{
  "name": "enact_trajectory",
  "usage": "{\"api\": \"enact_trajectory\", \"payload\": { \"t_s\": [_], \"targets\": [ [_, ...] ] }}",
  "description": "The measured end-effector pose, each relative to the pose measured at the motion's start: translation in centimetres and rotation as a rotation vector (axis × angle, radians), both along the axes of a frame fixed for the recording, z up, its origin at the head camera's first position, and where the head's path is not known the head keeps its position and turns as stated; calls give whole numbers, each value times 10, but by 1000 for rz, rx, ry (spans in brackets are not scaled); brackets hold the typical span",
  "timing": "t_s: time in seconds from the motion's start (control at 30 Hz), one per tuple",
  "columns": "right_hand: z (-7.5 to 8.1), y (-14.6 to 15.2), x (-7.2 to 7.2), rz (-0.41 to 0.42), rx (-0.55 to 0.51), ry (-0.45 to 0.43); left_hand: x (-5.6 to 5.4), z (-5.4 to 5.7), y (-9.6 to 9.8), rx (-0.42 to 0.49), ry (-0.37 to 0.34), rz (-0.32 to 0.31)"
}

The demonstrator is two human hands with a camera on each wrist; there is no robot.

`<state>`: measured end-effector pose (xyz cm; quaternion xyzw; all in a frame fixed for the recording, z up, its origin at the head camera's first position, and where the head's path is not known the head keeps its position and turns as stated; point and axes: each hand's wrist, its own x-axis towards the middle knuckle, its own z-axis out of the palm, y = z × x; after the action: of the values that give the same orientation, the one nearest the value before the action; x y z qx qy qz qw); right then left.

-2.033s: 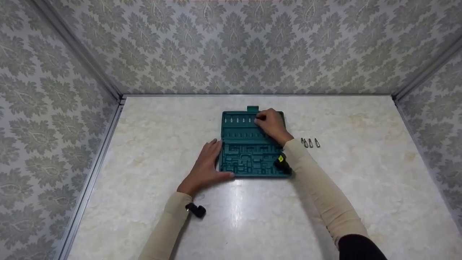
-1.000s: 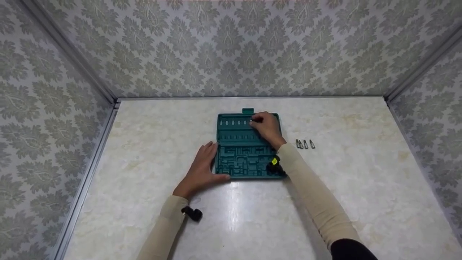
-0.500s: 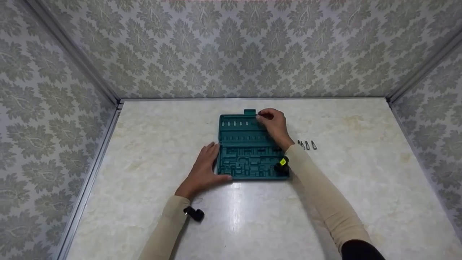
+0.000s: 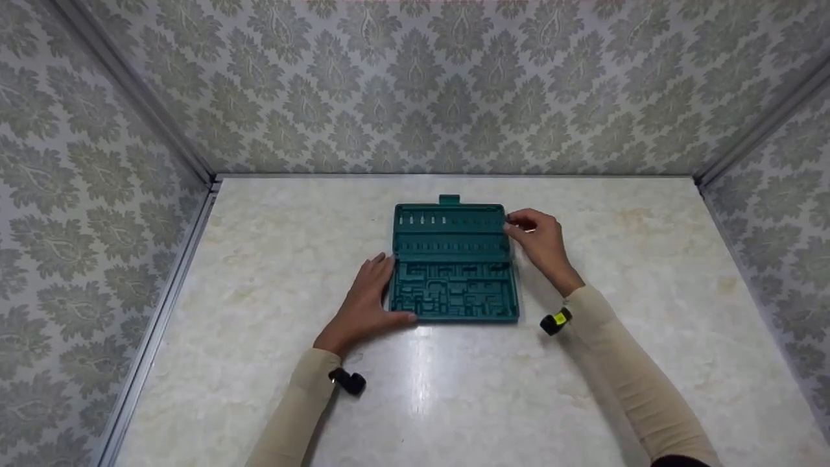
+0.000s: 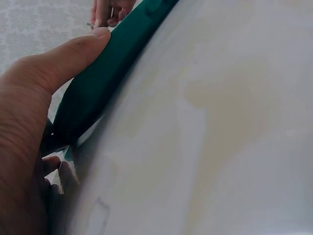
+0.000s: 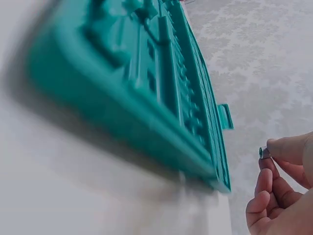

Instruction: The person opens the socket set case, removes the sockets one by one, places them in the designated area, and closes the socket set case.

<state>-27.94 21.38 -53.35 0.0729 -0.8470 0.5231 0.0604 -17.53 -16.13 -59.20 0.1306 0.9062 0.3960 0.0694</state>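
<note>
A green plastic bit case (image 4: 449, 238) lies unfolded on the table, its upper half holding a row of small silver bits (image 4: 422, 220) on the left side. My left hand (image 4: 366, 301) rests against the case's near left corner, thumb along the front edge and fingers beside the left side. Just right of the case's upper half is my right hand (image 4: 541, 240). Between thumb and index finger it pinches a small silver screwdriver bit (image 6: 265, 152), clearest in the right wrist view. The other fingers curl loosely below. The bits lying loose on the table are hidden behind this hand.
The case's latch tab (image 4: 449, 199) sticks out at the far edge. Moulded recesses fill the near half of the case. Patterned wall panels (image 4: 421, 84) border the marbled table (image 4: 259, 259) at the back and both sides.
My right hand has lifted a bit out of the upper row and carried it right, past the case edge. The loose bits are now covered from view. My left hand stays put.
</note>
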Motion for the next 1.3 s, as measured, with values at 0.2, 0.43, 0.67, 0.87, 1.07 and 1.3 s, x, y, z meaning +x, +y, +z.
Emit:
{"api": "enact_trajectory", "payload": {
  "t_s": [0.2, 0.43, 0.67, 0.87, 1.07, 1.3],
  "targets": [
    [0, 34, 16, -50, 19, 6, 2, 1, 1, 11, -29, 22],
    [-6, 69, 32, -65, 14, -1, 1, 1, 1, -19, 3, 5],
    [-14, 96, 43, -129, 58, -29, 0, 0, 1, -20, -1, 4],
    [-25, 112, 50, -160, 90, -75, 2, 0, 2, -12, -15, 18],
    [-33, 118, 57, -187, 154, -103, 3, 0, 2, -14, -32, 28],
    [-39, 119, 60, -205, 167, -79, 2, 1, 2, -13, -21, 21]
  ]
}}
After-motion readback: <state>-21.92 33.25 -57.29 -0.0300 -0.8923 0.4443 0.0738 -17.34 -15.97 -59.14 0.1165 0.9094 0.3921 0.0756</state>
